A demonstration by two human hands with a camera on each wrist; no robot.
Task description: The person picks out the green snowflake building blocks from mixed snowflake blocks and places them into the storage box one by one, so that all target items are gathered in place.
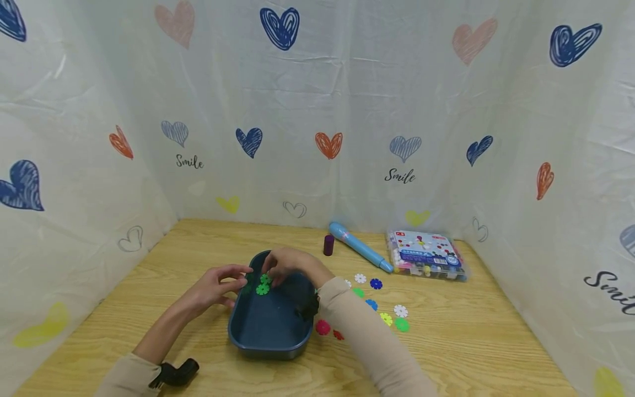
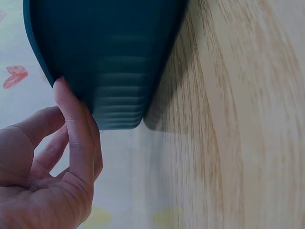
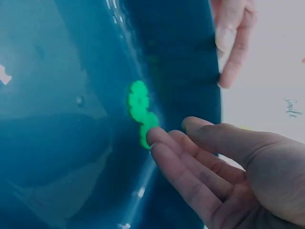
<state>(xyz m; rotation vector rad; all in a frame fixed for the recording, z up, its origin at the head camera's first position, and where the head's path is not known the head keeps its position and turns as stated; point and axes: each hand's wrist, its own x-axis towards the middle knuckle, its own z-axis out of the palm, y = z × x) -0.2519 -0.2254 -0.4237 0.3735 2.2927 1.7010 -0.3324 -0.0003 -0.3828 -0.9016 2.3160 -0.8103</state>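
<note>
A dark blue plastic tray (image 1: 273,326) with high walls stands on the table. Inside it, against the left wall, lie two green snowflake-shaped discs (image 3: 139,101), one overlapping the other. My right hand (image 1: 289,263) reaches over the far end into the tray, its fingertips right at one disc. In the right wrist view the thumb is apart from the fingers, with nothing between them. At the tray's left side is my left hand (image 1: 213,288), its fingers loosely bent and fingertips (image 2: 61,88) at the rim.
Several colourful snowflake discs (image 1: 401,311) lie right of the tray, partly behind my right sleeve. Farther back are a purple cylinder (image 1: 328,245), a light blue microphone-shaped stick (image 1: 361,248) and a clear box of small parts (image 1: 426,255). A heart-patterned curtain (image 1: 297,182) surrounds the table.
</note>
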